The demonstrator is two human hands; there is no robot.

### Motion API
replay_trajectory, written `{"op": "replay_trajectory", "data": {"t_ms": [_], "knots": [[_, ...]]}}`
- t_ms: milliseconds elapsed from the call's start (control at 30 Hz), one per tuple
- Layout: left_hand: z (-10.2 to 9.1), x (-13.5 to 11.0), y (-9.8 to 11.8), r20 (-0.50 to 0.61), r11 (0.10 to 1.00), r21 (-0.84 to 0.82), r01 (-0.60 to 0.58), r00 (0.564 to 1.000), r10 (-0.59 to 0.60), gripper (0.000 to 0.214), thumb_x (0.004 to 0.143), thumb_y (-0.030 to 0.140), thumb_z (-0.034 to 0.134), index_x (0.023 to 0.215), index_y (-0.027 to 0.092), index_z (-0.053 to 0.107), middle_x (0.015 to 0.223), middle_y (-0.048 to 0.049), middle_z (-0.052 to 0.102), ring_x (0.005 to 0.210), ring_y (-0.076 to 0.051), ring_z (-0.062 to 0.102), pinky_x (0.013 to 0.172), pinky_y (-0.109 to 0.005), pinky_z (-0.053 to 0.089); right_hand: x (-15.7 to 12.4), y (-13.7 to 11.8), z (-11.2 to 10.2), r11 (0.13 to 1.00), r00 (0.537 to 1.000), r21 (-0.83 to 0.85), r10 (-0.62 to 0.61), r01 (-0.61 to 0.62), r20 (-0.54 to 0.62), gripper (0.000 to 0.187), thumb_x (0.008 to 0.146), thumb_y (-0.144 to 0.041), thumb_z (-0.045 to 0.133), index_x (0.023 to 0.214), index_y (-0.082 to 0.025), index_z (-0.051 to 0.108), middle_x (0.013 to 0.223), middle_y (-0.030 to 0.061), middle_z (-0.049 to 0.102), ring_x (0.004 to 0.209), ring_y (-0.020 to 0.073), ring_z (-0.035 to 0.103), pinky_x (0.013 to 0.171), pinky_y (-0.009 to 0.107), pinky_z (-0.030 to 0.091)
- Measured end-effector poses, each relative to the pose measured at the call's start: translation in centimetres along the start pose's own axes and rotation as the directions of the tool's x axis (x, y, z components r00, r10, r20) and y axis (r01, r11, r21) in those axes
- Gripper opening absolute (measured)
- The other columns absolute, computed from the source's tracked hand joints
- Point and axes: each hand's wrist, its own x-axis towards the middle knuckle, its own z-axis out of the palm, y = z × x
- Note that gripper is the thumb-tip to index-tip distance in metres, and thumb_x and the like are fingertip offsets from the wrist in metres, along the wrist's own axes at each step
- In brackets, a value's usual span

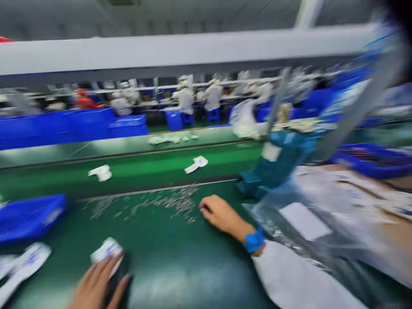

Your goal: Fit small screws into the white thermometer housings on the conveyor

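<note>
My left hand [99, 283] reaches in at the bottom with its fingers stretched out over a white piece with blue print [107, 249]. Its thumb stands apart from the fingers. Farther forward, my right hand [219, 211] is curled, fingertips and thumb together, at the right edge of scattered small metal parts [182, 201]. Whether a part sits in that pinch is too blurred to see. A blue band [254, 240] circles the right wrist below a white sleeve. More white printed pieces [30, 262] lie at the lower left, partly cut off by the frame.
A green conveyor belt [148, 165] crosses beyond the dark green tabletop [180, 266], carrying white pieces [197, 164]. A blue tray [30, 216] stands left; a teal bin [277, 159] and clear plastic bags [273, 219] lie right. People in white [186, 98] sit farther back.
</note>
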Motion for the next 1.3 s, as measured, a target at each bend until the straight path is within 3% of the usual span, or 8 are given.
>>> {"op": "replay_trajectory", "data": {"t_ms": [100, 367, 500, 633, 833, 967, 1133, 1300], "knots": [[-2.1, -2.8, 2.3, 0.147, 0.996, -0.03, 0.086, 0.986, -0.08, 0.041, 0.097, 0.046, 0.05, 0.132, 0.028, 0.058, 0.133, -0.0065, 0.063, 0.128, -0.032, 0.054, 0.105, -0.054, 0.048, 0.5, 1.6, 0.9, 0.994, 1.0, 0.112, 0.011, -0.011, 0.002, 0.02, 0.097, -0.028, 0.047, 0.096, -0.017, 0.063, 0.095, 0.0096, 0.068, 0.092, 0.0247, 0.058, 0.082, 0.038, 0.044], [-2.3, -1.2, 10.6, 0.285, 0.945, -0.31, 0.101, 0.958, -0.009, 0.043, 0.1, 0.032, 0.051, 0.142, 0.034, 0.047, 0.153, -0.004, 0.044, 0.142, -0.026, 0.041, 0.111, -0.046, 0.046, 0.2, 2.5, 0.1, 0.936, 0.984, 0.302, 0.171, -0.178, 0.049, 0.025, 0.092, -0.04, 0.05, 0.091, -0.02, 0.064, 0.09, 0.0049, 0.069, 0.081, 0.0204, 0.061, 0.076, 0.033, 0.044], [-2.5, -1.3, 11.0, 0.35, 0.937, -0.328, 0.116, 0.937, 0.006, 0.048, 0.1, 0.033, 0.051, 0.146, 0.036, 0.04, 0.155, -0.0027, 0.042, 0.143, -0.026, 0.039, 0.11, -0.045, 0.048, 0.3, 2.6, -0.6, 0.851, 0.97, 0.467, 0.183, -0.238, 0.161, 0.031, 0.089, -0.048, 0.054, 0.091, -0.019, 0.065, 0.092, 0.0057, 0.069, 0.086, 0.0207, 0.062, 0.079, 0.033, 0.044], [-2.1, -1.4, 11.8, 0.392, 0.937, -0.313, 0.153, 0.92, -0.019, 0.064, 0.095, 0.039, 0.06, 0.151, 0.034, 0.029, 0.155, -0.004, 0.042, 0.144, -0.027, 0.038, 0.113, -0.047, 0.044, -0.3, 0.5, -1.0, 0.778, 0.931, 0.566, 0.063, -0.271, 0.359, 0.033, 0.089, -0.049, 0.057, 0.089, -0.017, 0.065, 0.085, 0.0038, 0.066, 0.079, 0.0173, 0.058, 0.072, 0.029, 0.043], [0.4, -0.8, 13.3, 0.322, 0.964, -0.241, 0.109, 0.946, -0.026, 0.114, 0.076, 0.075, 0.065, 0.158, 0.022, 0.006, 0.164, -0.0157, 0.02, 0.151, -0.038, 0.017, 0.118, -0.06, 0.029, -0.8, -6.6, -1.0, 0.825, 0.732, 0.515, -0.199, -0.234, 0.652, 0.021, 0.088, -0.036, 0.06, 0.084, -0.016, 0.065, 0.07, -0.0014, 0.06, 0.064, 0.012, 0.048, 0.058, 0.024, 0.037], [1.2, -0.5, 13.3, 0.356, 0.962, -0.244, 0.123, 0.934, -0.029, 0.119, 0.077, 0.08, 0.059, 0.157, 0.019, -0.004, 0.163, -0.019, 0.022, 0.151, -0.038, 0.017, 0.118, -0.062, 0.025, -0.4, -9.1, 0.4, 0.906, 0.679, 0.404, -0.219, -0.125, 0.701, 0.013, 0.084, -0.023, 0.058, 0.072, -0.017, 0.061, 0.06, -0.0038, 0.056, 0.057, 0.0104, 0.045, 0.052, 0.024, 0.031], [1.0, -0.7, 13.2, 0.368, 0.953, -0.273, 0.131, 0.93, -0.022, 0.112, 0.08, 0.076, 0.058, 0.157, 0.018, 0.0, 0.162, -0.0183, 0.024, 0.152, -0.037, 0.014, 0.119, -0.061, 0.024, -0.4, -9.7, 0.9, 0.942, 0.72, 0.323, -0.163, -0.09, 0.675, 0.015, 0.083, -0.02, 0.056, 0.068, -0.018, 0.057, 0.06, -0.0039, 0.056, 0.056, 0.0104, 0.046, 0.052, 0.024, 0.031], [1.0, -0.7, 13.2, 0.36, 0.95, -0.286, 0.125, 0.933, -0.014, 0.104, 0.083, 0.073, 0.056, 0.156, 0.017, 0.008, 0.162, -0.0172, 0.026, 0.152, -0.035, 0.013, 0.12, -0.059, 0.022, -0.2, -10.0, 0.4, 0.94, 0.649, 0.331, -0.199, -0.086, 0.735, 0.018, 0.084, -0.021, 0.055, 0.066, -0.019, 0.055, 0.058, -0.0036, 0.054, 0.056, 0.011, 0.046, 0.051, 0.024, 0.031]]}}
